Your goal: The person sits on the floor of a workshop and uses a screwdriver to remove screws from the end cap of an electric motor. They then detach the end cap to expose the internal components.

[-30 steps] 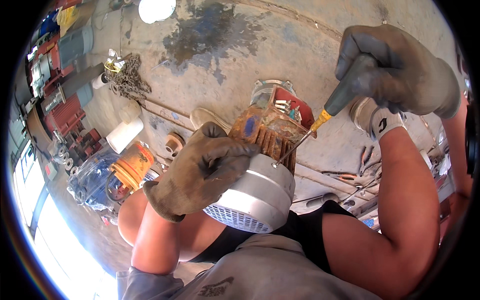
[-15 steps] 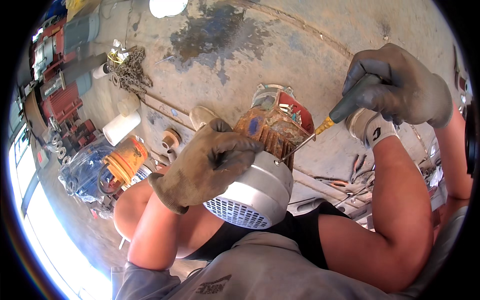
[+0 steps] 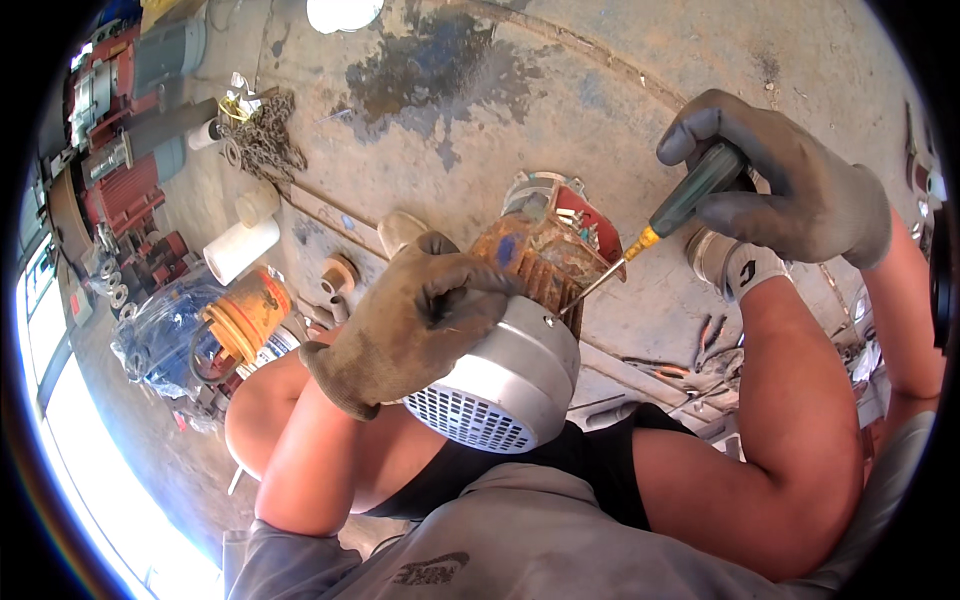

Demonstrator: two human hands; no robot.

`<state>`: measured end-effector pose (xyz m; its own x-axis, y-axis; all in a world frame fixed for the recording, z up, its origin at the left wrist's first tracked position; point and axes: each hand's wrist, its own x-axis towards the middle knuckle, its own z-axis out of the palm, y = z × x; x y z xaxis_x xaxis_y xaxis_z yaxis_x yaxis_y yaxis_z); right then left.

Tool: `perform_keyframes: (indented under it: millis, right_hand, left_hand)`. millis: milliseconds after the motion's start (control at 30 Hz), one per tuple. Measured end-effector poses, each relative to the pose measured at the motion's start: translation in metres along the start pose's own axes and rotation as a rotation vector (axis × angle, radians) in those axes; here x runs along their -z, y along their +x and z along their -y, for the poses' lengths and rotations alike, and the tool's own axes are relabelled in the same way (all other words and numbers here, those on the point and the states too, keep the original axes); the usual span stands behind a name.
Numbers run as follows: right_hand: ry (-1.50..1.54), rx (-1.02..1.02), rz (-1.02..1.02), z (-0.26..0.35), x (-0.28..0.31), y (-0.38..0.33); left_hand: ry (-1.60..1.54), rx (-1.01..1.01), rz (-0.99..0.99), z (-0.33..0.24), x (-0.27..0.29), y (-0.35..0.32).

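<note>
A rusty electric motor (image 3: 508,248) lies between my legs, its open red terminal box (image 3: 598,232) showing wires. The silver fan cover (image 3: 515,350), with a perforated grille, sits on the near end. My left hand (image 3: 415,310), in a brown-grey glove, is closed at the cover's upper left rim; its fingertips are partly hidden. My gloved right hand (image 3: 785,180) holds a screwdriver (image 3: 690,198) with a dark green handle and yellow collar, the fingers loosely around it. Its shaft slants down left to the cover's edge, the tip near a small screw (image 3: 549,321).
Orange-handled pliers (image 3: 660,367) and other tools lie on the floor right of the motor. To the left are an orange bucket (image 3: 250,315), a white cylinder (image 3: 242,248) and a chain pile (image 3: 265,140). Red motors (image 3: 125,200) stand along the far left.
My right hand has loosened its fingers and turned on the screwdriver handle, which is now steeper. The tip has shifted slightly. My left hand stays at the cover.
</note>
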<state>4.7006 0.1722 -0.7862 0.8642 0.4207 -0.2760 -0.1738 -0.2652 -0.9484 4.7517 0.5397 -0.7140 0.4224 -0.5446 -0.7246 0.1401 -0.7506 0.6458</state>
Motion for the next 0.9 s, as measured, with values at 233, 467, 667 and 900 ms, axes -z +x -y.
perform_keyframes:
  millis: [233, 467, 667, 900]
  right_hand:
    - [-0.024, -0.425, 0.204, 0.023, 0.013, 0.01]
    - [0.011, 0.15, 0.095, -0.004, 0.007, 0.0]
    - [0.017, -0.549, 0.208, 0.041, 0.015, 0.014]
    - [0.002, 0.07, 0.102, 0.007, 0.009, 0.004]
  left_hand:
    - [0.037, 0.15, -0.037, -0.016, 0.0, 0.002]
    - [-0.21, 0.361, -0.249, -0.019, -0.008, -0.001]
    - [-0.332, 0.324, -0.459, -0.007, -0.003, -0.004]
    - [-0.421, 0.193, -0.51, -0.004, 0.008, -0.008]
